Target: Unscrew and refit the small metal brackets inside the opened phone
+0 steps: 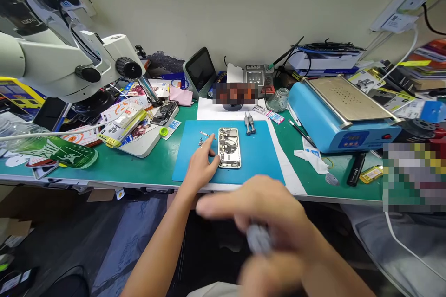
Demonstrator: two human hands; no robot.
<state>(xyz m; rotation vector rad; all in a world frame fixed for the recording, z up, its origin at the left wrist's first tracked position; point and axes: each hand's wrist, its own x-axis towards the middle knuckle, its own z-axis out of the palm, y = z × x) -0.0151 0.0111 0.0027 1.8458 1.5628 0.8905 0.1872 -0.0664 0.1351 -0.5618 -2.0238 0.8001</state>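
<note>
An opened phone (229, 147), its insides showing, lies on a blue work mat (258, 153) on the green bench. My left hand (202, 164) rests on the mat at the phone's left edge, fingers apart, touching its side. My right hand (265, 222) is close to the camera and blurred by motion; its fingers are curled round a grey screwdriver-like tool (258, 239). Small loose parts (205, 138) lie on the mat left of the phone. Two grey screwdriver bits (249, 123) sit at the mat's far edge.
A microscope (69, 60) hangs over the left side above a white pad with phone parts (146, 130). A blue heating plate machine (339, 111) stands at the right. A small screen (200, 70), a glass jar (278, 100), packaging and cables crowd the back.
</note>
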